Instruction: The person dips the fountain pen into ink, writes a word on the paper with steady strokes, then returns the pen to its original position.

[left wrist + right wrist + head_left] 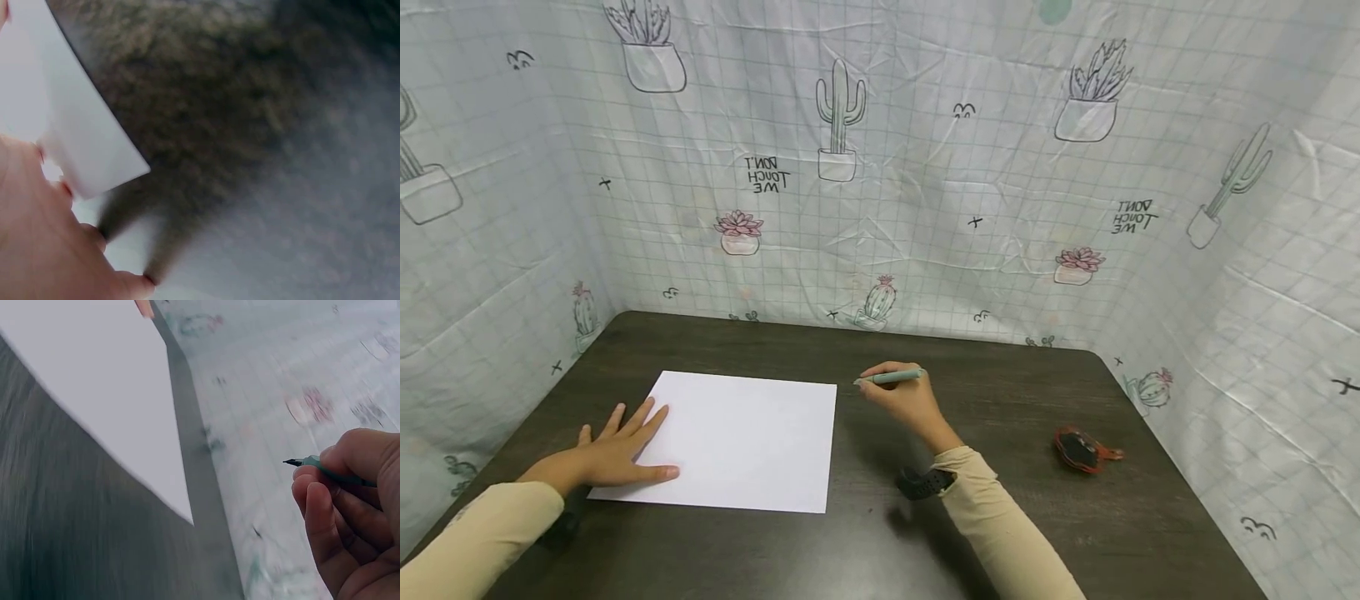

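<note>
A: What has the right hand (pixel 910 402) got?

B: It pinches a pen (pixel 898 377) between thumb and fingers, the tip aimed left toward the paper (pixel 752 442). In the right wrist view that tip looks dark and pointed.

A: Is the pen over the paper?

B: Just off it, near the far right corner and apart from it.

A: And the left hand (pixel 613 457)?

B: Released, fingers spread wide. It lies across the paper's left edge, thumb on the paper, little finger out past the edge.

A: Anything on the right arm?

B: A black strap (pixel 937 482) by the cuff of a pale yellow sleeve (pixel 1000 521).

A: Farther out?

B: The paper lies on a dark table (pixel 1007 392). Toward the table's right side sits a small red-rimmed object (pixel 1078 450); I can't tell what it is. Behind, and along both sides, hangs a white cloth (pixel 910 167) printed with potted cacti and backwards lettering.
</note>
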A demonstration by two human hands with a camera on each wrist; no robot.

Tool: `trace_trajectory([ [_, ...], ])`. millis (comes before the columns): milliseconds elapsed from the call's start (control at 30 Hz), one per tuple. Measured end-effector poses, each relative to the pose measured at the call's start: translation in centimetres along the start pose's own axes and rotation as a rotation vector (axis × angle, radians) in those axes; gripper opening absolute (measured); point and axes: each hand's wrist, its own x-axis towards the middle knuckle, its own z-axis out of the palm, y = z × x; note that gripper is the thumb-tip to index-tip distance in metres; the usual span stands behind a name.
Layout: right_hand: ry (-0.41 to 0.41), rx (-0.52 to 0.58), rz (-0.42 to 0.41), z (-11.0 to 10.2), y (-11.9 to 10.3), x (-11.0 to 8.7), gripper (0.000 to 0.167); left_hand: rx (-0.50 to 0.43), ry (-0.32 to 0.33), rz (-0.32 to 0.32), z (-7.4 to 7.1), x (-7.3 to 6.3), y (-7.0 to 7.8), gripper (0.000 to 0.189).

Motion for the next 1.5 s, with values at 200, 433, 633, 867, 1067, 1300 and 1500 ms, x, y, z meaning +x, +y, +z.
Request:
trace_trajectory([
  [200,-0.074,0.084,-0.041,4.0,-1.0,1.4,0.015,-0.01,-0.002,0.001,0.1,0.1,0.0,0.106],
  [433,-0.096,0.099,-0.061,8.2,-2.5,2.5,0.012,-0.043,-0.008,-0.01,0.3,0.6,-0.7,0.109],
  [633,-0.106,0.162,-0.041,11.4,-3.1,3.0,0.011,-0.013,-0.014,-0.014,0.0,0.6,-0.4,0.109],
  [867,-0.126,0.152,0.0,14.1,-3.2,3.4,0.009,-0.007,-0.012,-0.018,-0.1,0.5,-0.1,0.108],
  [1067,-0.106,0.158,0.029,15.9,-2.6,3.7,0.006,-0.027,-0.006,-0.019,0.2,0.8,-0.6,0.111],
  [1300,-0.105,0.128,0.078,17.6,-2.4,3.9,0.005,-0.002,0.023,-0.024,1.2,1.6,-1.7,0.114],
  [1500,-0.101,0.118,0.108,18.4,-2.6,3.7,0.004,0.002,0.024,-0.029,1.2,1.4,-1.7,0.113],
])
